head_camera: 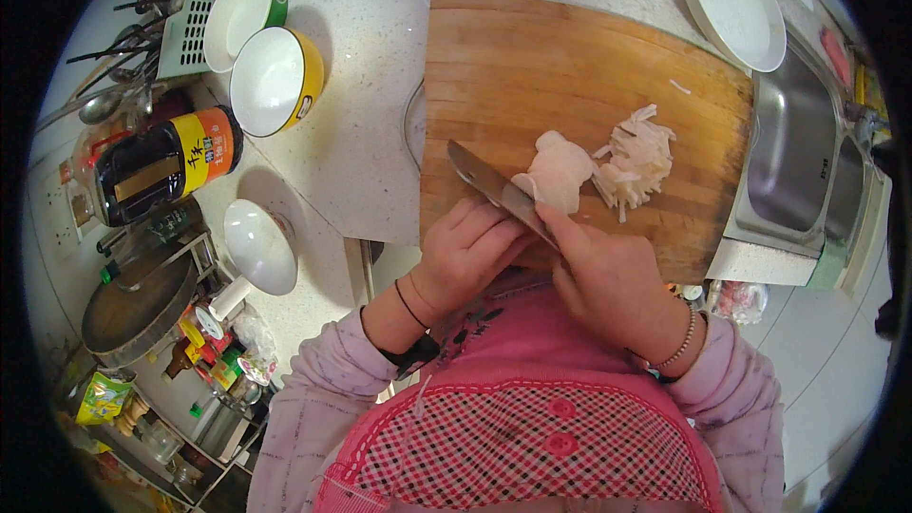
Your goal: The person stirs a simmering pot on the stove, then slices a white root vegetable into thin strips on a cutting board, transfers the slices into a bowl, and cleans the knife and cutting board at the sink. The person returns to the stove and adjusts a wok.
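Note:
My right hand (pixel 609 274) grips the handle of a kitchen knife (pixel 491 178), whose blade slants up and left over the wooden cutting board (pixel 527 50). Close to the blade's near side, my left hand (pixel 470 246) has its fingers bent; whatever lies under them is hidden. Just beyond the knife rests a pile of pale, thin slices (pixel 559 169) of a food I cannot name. Right of it is a heap of pale cut strips (pixel 638 160), and a single thin strip (pixel 680 87) lies farther up the board.
A white bowl (pixel 737 7) stands at the upper right beside the steel sink (pixel 791 149). On the left are a yellow bowl (pixel 271 82), a green bowl (pixel 239 21), a small white bowl (pixel 258 246) and a large bottle of dark sauce (pixel 167 164). A frying pan (pixel 139 303) sits lower left.

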`<state>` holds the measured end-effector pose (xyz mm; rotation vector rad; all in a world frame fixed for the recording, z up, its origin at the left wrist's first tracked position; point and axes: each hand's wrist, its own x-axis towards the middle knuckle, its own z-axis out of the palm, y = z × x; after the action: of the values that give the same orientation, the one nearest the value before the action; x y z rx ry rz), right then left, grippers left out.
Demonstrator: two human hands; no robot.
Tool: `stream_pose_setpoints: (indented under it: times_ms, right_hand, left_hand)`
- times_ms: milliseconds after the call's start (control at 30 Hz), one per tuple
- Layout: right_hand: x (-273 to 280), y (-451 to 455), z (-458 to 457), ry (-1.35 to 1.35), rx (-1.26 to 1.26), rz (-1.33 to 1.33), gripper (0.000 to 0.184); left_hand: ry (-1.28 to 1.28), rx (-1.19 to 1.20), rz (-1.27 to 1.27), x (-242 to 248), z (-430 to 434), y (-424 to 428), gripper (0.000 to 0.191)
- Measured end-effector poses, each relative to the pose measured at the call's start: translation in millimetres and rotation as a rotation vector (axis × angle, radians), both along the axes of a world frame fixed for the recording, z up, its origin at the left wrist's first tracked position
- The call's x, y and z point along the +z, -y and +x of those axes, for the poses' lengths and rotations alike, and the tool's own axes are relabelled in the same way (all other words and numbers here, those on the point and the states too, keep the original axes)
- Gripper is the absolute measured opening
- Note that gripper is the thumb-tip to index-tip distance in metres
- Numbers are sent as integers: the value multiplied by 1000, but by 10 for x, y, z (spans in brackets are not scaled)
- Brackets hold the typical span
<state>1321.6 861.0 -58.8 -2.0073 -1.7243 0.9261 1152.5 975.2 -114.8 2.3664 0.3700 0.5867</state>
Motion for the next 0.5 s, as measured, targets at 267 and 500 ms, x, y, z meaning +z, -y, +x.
stream_pose_setpoints:
  times_ms: [267, 500]
  right_hand:
    - [430, 190, 61, -5, 29, -224, 44]
    - [608, 311, 129, -24, 58, -287, 46]
  left_hand:
    - [8, 3, -3, -34, -29, 12, 27]
    - [15, 38, -28, -32, -14, 27, 28]
